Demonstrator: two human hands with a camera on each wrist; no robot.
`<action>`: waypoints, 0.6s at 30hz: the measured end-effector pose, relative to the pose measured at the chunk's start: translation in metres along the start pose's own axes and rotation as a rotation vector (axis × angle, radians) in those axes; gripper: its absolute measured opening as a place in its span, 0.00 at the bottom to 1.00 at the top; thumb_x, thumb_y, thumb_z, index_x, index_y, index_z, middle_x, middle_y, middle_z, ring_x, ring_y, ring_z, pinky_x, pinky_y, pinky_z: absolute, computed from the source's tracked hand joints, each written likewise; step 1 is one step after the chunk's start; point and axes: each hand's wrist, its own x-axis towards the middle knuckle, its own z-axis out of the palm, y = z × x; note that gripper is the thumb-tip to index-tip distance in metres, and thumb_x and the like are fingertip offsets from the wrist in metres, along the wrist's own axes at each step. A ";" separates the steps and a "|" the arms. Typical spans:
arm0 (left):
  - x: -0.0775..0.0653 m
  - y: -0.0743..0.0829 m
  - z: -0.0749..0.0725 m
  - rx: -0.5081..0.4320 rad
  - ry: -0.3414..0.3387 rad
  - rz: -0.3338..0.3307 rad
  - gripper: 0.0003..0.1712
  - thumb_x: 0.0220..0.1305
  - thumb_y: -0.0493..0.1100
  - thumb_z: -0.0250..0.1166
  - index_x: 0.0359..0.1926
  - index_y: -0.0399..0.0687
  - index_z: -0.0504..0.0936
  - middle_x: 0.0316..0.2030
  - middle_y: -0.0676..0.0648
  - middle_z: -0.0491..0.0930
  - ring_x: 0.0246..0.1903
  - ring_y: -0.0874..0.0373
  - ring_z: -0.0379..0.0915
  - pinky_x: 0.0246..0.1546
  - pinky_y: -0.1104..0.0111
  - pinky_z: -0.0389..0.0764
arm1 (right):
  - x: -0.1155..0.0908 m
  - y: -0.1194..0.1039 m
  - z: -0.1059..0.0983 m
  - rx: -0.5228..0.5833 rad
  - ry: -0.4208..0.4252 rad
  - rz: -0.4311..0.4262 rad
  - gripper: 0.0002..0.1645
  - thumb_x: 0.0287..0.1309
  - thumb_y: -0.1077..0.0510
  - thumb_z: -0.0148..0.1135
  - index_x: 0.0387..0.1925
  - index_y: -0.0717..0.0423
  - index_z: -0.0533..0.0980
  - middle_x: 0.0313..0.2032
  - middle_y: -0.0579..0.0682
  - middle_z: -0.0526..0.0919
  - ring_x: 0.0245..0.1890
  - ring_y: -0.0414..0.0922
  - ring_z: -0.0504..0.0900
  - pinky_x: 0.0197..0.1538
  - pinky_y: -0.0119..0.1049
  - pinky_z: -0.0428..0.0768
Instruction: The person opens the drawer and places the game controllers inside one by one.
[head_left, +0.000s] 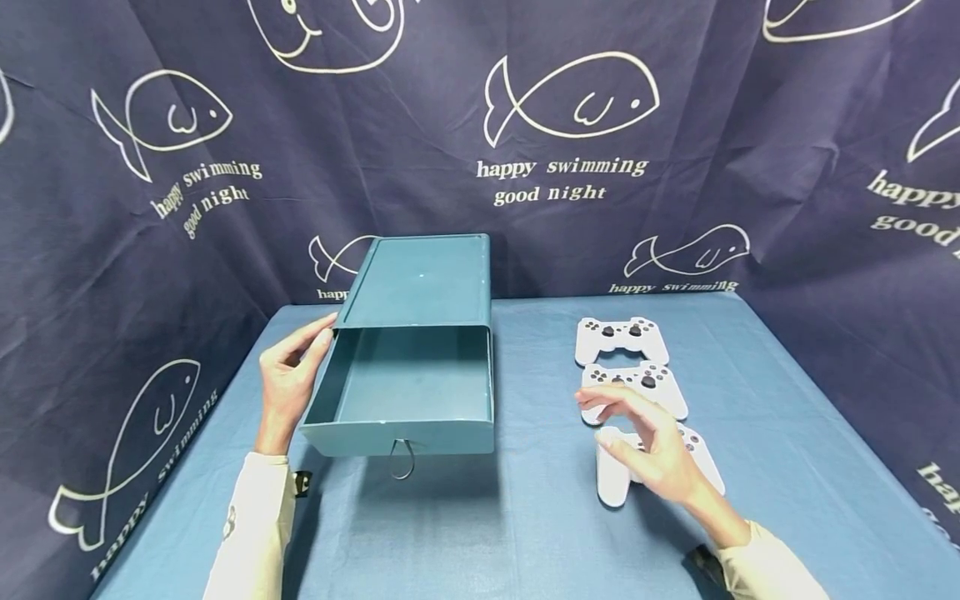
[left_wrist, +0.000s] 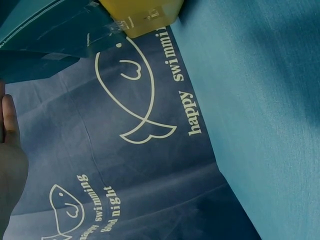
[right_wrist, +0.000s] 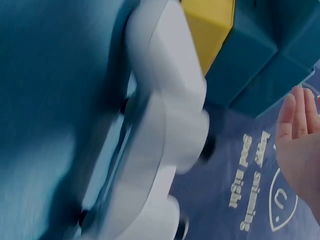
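A teal drawer box (head_left: 423,279) stands at the centre left with its drawer (head_left: 442,437) pulled out toward me. A ring pull (head_left: 410,467) hangs from the drawer's front, and nothing lies inside. My left hand (head_left: 288,379) touches the box's left side at the front corner, its fingers stretched forward and the thumb beside the drawer wall. At the right, my right hand (head_left: 656,450) is over the nearest white game controller (head_left: 615,482), partly hiding it. Its fingers are loosely bent and hold nothing. Behind lie a second controller (head_left: 671,396) and a third (head_left: 647,340).
A yellow block (left_wrist: 145,14) shows under the teal box in both wrist views. Blue cloth (head_left: 547,467) covers the table. Dark curtains (head_left: 420,167) with fish prints enclose the back and both sides.
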 end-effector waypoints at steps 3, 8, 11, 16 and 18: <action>0.000 -0.001 0.000 -0.014 -0.002 -0.005 0.14 0.68 0.24 0.64 0.54 0.26 0.85 0.47 0.49 0.88 0.44 0.63 0.84 0.45 0.74 0.77 | -0.001 0.004 -0.011 -0.009 0.024 0.022 0.34 0.44 0.84 0.56 0.58 0.83 0.71 0.55 0.66 0.81 0.54 0.50 0.81 0.53 0.36 0.76; -0.001 -0.003 0.000 -0.034 -0.002 -0.009 0.15 0.67 0.23 0.63 0.54 0.24 0.84 0.47 0.49 0.88 0.44 0.62 0.83 0.45 0.74 0.77 | -0.005 0.007 -0.027 -0.026 0.086 0.081 0.32 0.46 0.87 0.55 0.58 0.84 0.71 0.54 0.68 0.81 0.53 0.50 0.82 0.52 0.35 0.77; -0.001 -0.003 0.000 -0.016 0.003 -0.004 0.15 0.67 0.22 0.63 0.53 0.25 0.84 0.47 0.49 0.88 0.44 0.62 0.84 0.45 0.74 0.77 | -0.007 0.010 -0.036 -0.040 0.111 0.106 0.31 0.47 0.88 0.55 0.57 0.84 0.71 0.54 0.69 0.81 0.53 0.50 0.82 0.52 0.34 0.77; 0.000 -0.003 0.000 -0.026 0.006 -0.004 0.15 0.67 0.22 0.63 0.53 0.25 0.84 0.47 0.47 0.88 0.45 0.61 0.84 0.46 0.73 0.77 | -0.009 0.017 -0.051 -0.058 0.151 0.129 0.29 0.48 0.88 0.55 0.56 0.85 0.72 0.53 0.69 0.81 0.52 0.50 0.82 0.51 0.32 0.77; 0.000 -0.003 0.000 -0.029 0.000 -0.003 0.15 0.67 0.23 0.64 0.53 0.25 0.84 0.48 0.47 0.88 0.44 0.62 0.84 0.46 0.73 0.77 | -0.010 0.020 -0.058 -0.052 0.167 0.140 0.28 0.49 0.88 0.54 0.56 0.86 0.72 0.53 0.69 0.81 0.52 0.50 0.82 0.50 0.30 0.78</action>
